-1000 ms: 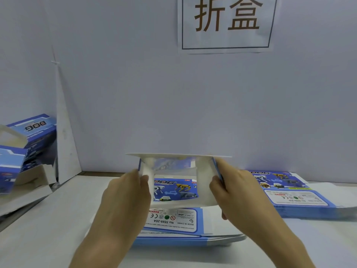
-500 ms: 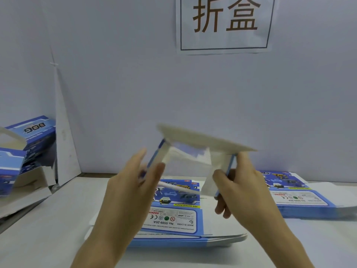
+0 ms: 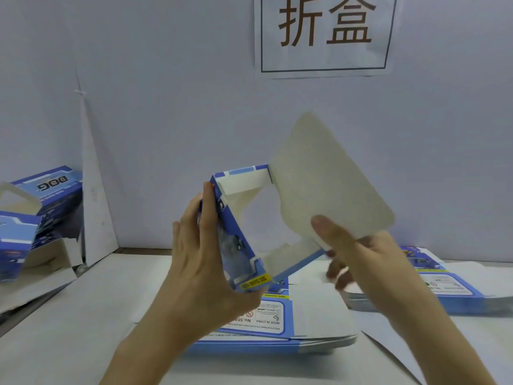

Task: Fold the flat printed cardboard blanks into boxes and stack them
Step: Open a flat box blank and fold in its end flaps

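While my left hand (image 3: 202,273) grips the half-opened box (image 3: 236,240) by its blue side above the blank stack (image 3: 316,312), my right hand (image 3: 369,262) pinches its open white flap (image 3: 327,179).

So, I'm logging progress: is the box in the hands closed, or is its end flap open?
Open. The box is a hollow sleeve you can see through, and its big flap stands out untucked.

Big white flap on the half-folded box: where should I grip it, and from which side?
Probably the flap, at its lower free corner, from the right: its hinge runs along the box, so the outer rounded edge gives leverage. The right hand pinches its lower edge, thumb on the white face; the left hand grips the blue side wall.
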